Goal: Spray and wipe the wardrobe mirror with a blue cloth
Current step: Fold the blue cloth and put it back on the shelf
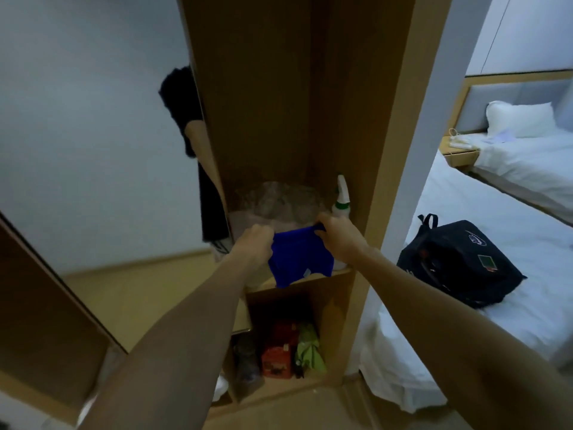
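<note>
Both hands hold blue cloth (299,259) stretched in front of wardrobe shelf (328,276) — left hand (255,243) grip pinching one top corner, right hand (336,232) pinching other. Fold into flat pad for even wiping. Spray bottle (341,197) stands behind on shelf; mirror (93,135) on door at left — unsprayed, judging by bottle.

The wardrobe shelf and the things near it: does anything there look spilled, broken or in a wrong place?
Nothing looks spilled or damaged. The spray bottle stands upright at the back right of the shelf. The left hand and right hand each hold a top corner of the blue cloth, which hangs between them.
</note>
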Available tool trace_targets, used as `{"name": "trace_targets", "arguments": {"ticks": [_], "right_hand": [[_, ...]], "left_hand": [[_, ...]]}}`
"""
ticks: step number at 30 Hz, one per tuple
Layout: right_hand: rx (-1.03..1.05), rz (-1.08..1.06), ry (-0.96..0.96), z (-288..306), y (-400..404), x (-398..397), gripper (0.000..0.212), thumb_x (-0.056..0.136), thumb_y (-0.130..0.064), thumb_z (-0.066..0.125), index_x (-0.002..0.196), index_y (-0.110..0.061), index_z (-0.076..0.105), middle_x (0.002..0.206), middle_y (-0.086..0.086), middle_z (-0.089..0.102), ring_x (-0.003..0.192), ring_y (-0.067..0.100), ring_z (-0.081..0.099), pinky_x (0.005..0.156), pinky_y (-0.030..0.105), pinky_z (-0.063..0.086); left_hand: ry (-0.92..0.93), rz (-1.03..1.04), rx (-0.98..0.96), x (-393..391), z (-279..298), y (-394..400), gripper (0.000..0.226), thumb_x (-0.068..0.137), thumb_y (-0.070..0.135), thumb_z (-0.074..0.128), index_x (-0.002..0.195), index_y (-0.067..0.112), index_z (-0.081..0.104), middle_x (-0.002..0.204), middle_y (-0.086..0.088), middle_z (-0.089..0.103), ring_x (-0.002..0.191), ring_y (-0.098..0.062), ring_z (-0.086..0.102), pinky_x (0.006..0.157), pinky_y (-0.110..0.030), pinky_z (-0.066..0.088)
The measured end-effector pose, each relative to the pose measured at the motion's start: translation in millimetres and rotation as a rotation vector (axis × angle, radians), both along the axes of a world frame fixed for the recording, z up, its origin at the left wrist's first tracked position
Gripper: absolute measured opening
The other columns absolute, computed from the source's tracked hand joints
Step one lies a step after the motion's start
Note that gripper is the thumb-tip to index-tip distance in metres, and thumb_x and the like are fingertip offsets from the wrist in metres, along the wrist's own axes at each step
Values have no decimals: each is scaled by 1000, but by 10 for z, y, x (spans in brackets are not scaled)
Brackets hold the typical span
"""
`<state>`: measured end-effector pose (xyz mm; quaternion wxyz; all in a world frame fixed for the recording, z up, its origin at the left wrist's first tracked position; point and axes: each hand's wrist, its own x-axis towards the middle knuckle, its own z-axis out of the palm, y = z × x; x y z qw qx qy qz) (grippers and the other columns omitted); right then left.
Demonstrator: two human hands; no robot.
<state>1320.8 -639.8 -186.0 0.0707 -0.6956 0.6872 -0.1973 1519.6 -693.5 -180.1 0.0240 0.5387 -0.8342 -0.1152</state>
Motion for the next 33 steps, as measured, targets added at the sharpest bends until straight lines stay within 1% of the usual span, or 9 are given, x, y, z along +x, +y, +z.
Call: {"name": "trace_targets", "arguments": {"ticks": [3, 7, 9, 12, 18, 21, 23, 28, 33], "right_hand": [[79, 2, 27, -196, -84, -26, 10, 102, -21, 45, 107, -19, 54, 98, 3, 64, 83, 16, 60, 74, 35, 55], [126, 40, 53, -384, -199, -45, 8, 102, -19, 45, 105, -22, 52, 96, -2, 57, 80, 11, 54, 70, 27, 46], [151, 42, 42, -463, -270, -53, 10, 102, -20, 45, 105, -22, 54, 96, -4, 55, 79, 8, 55, 70, 26, 47], [157, 72, 63, -573, -420, -80, 9, 101, -20, 46, 102, -24, 54, 96, -4, 58, 77, 6, 57, 67, 26, 50], [202, 94, 105, -684, -745, -67, 12, 98, -10, 49, 103, -18, 55, 99, 2, 59, 83, 15, 60, 76, 37, 58], [182, 112, 126, -714, -925, -15, 21, 94, -1, 52, 111, -12, 54, 107, 7, 59, 90, 21, 61, 74, 32, 54], [178, 133, 192, -748, -1014, 3, 25, 92, 0, 54, 115, -10, 53, 111, 9, 60, 94, 23, 62, 72, 29, 50], [182, 141, 300, -937, -1242, 52, 28, 91, -4, 60, 117, -6, 52, 117, 14, 60, 104, 27, 61, 80, 31, 49], [303, 103, 418, -1101, -1439, 77, 39, 88, -7, 64, 124, -9, 48, 126, 14, 53, 118, 30, 51, 95, 37, 45]], "left_hand": [[-75, -13, 61, -45, -171, -51, 13, 96, 8, 56, 108, 12, 61, 105, -8, 64, 96, -23, 64, 87, -41, 57], [-107, 13, 116, -112, -308, -134, 16, 96, 7, 56, 111, 10, 60, 109, -9, 61, 98, -23, 62, 90, -39, 56], [-121, 39, 134, -126, -394, -173, 17, 97, 5, 54, 112, 10, 59, 110, -10, 60, 98, -24, 61, 89, -39, 55], [-117, 86, 136, -157, -498, -281, 16, 96, 3, 52, 110, 9, 58, 113, -13, 61, 102, -29, 62, 93, -46, 54], [-125, 170, 93, -215, -704, -472, 20, 97, 2, 50, 113, 6, 60, 115, -14, 64, 105, -28, 63, 77, -35, 50], [-107, 215, 60, -217, -795, -596, 22, 98, 0, 47, 116, 5, 60, 118, -16, 64, 108, -28, 61, 81, -34, 49], [-80, 246, 48, -235, -883, -684, 26, 98, 0, 45, 121, 5, 56, 122, -17, 61, 110, -28, 59, 86, -35, 50], [73, 371, 48, -288, -1094, -863, 34, 96, 3, 49, 129, 6, 56, 127, -18, 58, 116, -36, 58, 94, -40, 49], [272, 411, 82, -319, -1372, -970, 34, 92, -9, 38, 111, 8, 60, 105, -15, 63, 93, -28, 61, 80, -47, 56]]}}
